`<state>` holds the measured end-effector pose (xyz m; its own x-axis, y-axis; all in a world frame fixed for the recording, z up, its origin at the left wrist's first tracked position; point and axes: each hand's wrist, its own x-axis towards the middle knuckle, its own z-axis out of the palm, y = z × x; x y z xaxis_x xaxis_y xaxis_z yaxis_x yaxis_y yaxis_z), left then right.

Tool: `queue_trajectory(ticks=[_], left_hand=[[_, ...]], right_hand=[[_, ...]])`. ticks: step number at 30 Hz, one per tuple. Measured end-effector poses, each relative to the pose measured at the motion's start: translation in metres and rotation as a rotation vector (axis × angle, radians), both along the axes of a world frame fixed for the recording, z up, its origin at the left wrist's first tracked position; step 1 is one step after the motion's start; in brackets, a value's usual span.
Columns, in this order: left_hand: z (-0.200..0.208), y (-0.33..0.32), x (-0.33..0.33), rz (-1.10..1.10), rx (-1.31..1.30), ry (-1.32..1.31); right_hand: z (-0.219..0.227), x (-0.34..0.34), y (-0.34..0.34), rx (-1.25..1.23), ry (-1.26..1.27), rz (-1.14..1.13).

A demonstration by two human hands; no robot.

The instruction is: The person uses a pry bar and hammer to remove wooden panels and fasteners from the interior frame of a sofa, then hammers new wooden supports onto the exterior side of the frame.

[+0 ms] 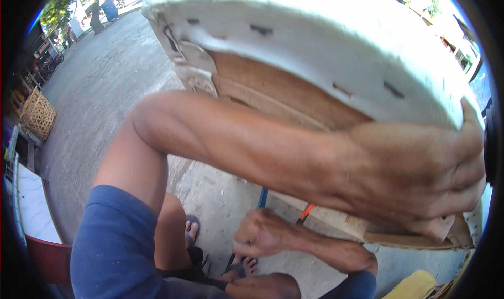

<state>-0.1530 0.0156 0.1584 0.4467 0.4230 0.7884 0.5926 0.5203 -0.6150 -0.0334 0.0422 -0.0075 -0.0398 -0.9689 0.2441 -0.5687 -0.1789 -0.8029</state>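
Observation:
A large wooden frame (294,89) covered in white material (325,47) stands tilted before me, its bare wood showing below the fixed-down edge. My left arm reaches across it. At its right side my left hand (409,173) grips the edge, fingers curled, one pointing up along the white cover. Lower down, my right hand (262,233) is closed in a fist around a thin tool. A blue piece (263,196) shows above that fist and a dark end below, seemingly the same tool. Behind my right wrist is an orange-red handle-like piece (306,213), partly hidden.
Grey pavement (105,89) stretches to the left. A woven basket (38,114) and a white marbled panel (34,196) stand at the left rim. Far off is a blue barrel (109,9). A yellow thing (412,286) lies low at the right. My sandalled feet (193,230) are below.

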Motion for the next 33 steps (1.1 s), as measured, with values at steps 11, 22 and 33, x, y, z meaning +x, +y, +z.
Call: queue_trajectory(ticks=[11, 22, 33], left_hand=[[-0.076, 0.006, -0.027, 0.041, -0.259, 0.099], [-0.086, 0.014, -0.043, 0.087, -0.397, 0.117], [-0.085, 0.023, 0.0, 0.065, -0.514, 0.099]], right_hand=[[-0.036, -0.056, -0.016, 0.154, 0.102, 0.248], [-0.045, -0.092, -0.012, -0.011, 0.167, 0.088], [-0.053, -0.017, 0.032, -0.398, 0.426, -0.264]])
